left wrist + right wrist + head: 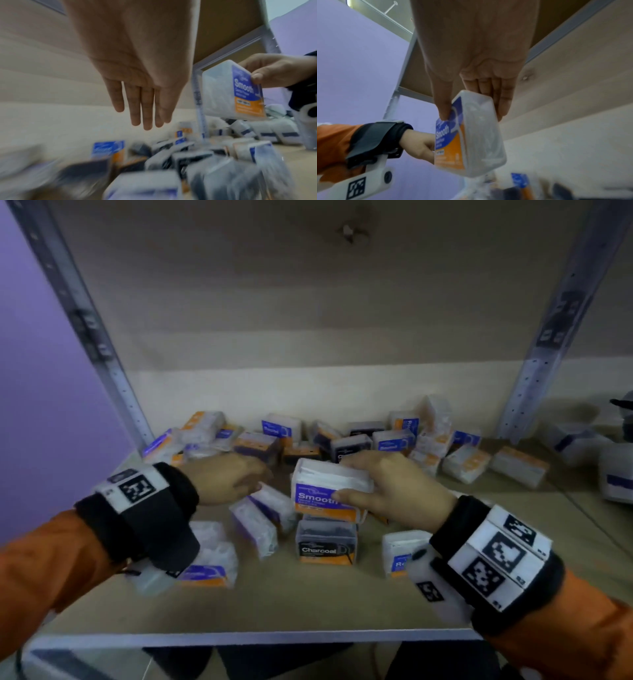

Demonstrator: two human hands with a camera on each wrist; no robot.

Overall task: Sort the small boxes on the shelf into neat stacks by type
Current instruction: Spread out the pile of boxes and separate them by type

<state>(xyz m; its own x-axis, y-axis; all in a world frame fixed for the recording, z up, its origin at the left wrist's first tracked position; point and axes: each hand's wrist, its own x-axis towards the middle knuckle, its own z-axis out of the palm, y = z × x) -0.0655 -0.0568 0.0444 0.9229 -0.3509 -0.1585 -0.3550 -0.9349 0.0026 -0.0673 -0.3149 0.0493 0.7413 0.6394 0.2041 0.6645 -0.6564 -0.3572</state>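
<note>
Right hand [394, 491] pinching Smooth box [325, 491] above Charcoal box [326, 542]; left hand [137, 81] beside, flat, empty.

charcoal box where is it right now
In the head view the Charcoal box stands on the shelf near the front centre, directly below the Smooth box gripped in the right hand.
</note>
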